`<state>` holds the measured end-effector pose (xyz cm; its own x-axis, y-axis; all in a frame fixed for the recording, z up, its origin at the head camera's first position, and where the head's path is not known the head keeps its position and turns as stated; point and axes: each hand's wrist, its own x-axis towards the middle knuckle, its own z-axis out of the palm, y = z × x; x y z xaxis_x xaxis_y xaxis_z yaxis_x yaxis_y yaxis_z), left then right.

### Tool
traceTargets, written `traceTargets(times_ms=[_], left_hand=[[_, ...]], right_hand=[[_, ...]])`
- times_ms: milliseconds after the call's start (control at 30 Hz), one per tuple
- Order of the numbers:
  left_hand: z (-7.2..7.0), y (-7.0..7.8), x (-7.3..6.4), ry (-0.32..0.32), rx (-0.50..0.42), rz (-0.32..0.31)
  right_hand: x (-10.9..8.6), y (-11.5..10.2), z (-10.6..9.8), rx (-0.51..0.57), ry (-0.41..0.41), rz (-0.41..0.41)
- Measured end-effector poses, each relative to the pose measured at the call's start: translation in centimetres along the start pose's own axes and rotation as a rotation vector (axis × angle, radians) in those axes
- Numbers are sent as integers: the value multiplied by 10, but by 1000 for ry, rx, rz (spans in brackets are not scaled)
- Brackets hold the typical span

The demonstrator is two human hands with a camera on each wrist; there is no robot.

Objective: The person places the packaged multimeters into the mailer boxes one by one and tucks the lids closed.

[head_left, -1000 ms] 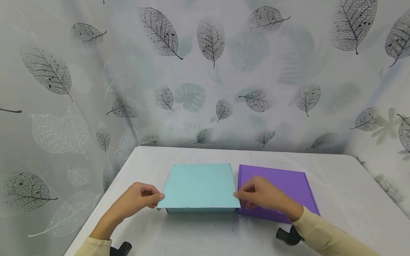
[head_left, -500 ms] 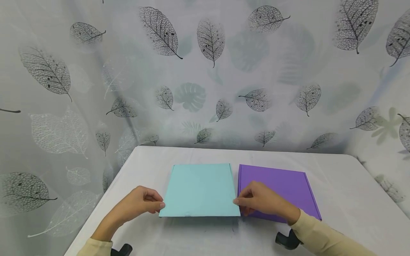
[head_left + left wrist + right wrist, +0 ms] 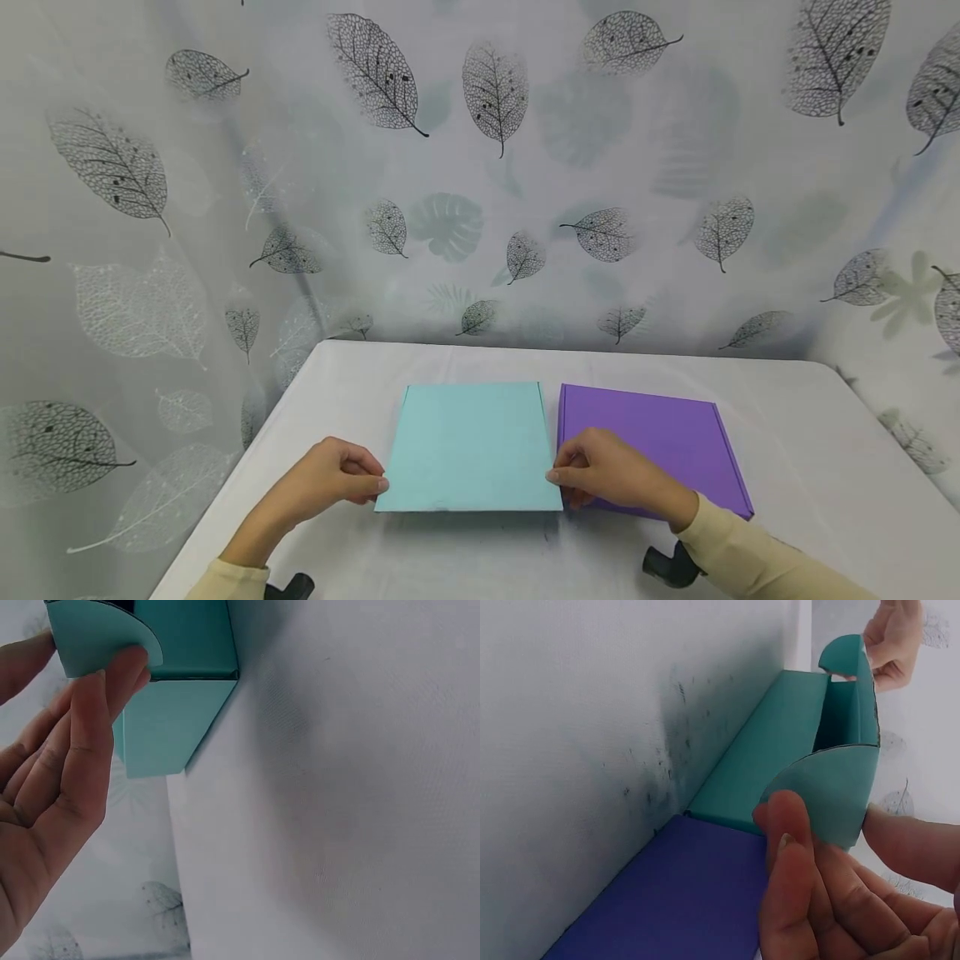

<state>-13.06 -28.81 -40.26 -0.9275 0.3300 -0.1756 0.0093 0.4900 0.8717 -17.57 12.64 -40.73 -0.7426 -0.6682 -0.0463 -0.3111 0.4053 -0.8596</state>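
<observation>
The teal cardboard box point(image 3: 472, 442) lies on the white table, its lid partly raised, with a dark gap under the front edge in the right wrist view. My left hand point(image 3: 318, 477) pinches the lid's left front corner, its fingers against a rounded side flap point(image 3: 97, 637). At the opposite corner my right hand point(image 3: 611, 471) pinches the lid the same way, thumb on the outside and fingertips at the other rounded flap point(image 3: 829, 791). Below the lid, the front wall point(image 3: 754, 750) shows in the right wrist view. The inside of the box is mostly hidden.
A shut purple box point(image 3: 663, 429) lies close along the teal box's right side, partly under my right hand. The white tablecloth point(image 3: 450, 562) has dark specks before the boxes. A leaf-patterned curtain point(image 3: 540, 192) hangs behind the table.
Both hands have brought the lid's front edge down and slightly towards me. It now covers the front wall that showed beneath it in the head view. The purple box stays put.
</observation>
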Motion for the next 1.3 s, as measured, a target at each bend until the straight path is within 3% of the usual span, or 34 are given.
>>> traceTargets(times_ms=[233, 467, 767, 1033, 1300], left_hand=[[5, -1, 0, 22, -37, -9], [9, -1, 2, 48, 27, 1], [17, 4, -2, 130, 162, 26], [23, 4, -4, 177, 253, 50], [26, 1, -2, 187, 323, 89]], right_hand=[[-2, 2, 6, -42, 34, 8], [-5, -1, 7, -53, 32, 19], [-5, -3, 11, -79, 27, 22], [-5, 3, 20, -185, 91, -1], [-5, 4, 25, -424, 199, 8]])
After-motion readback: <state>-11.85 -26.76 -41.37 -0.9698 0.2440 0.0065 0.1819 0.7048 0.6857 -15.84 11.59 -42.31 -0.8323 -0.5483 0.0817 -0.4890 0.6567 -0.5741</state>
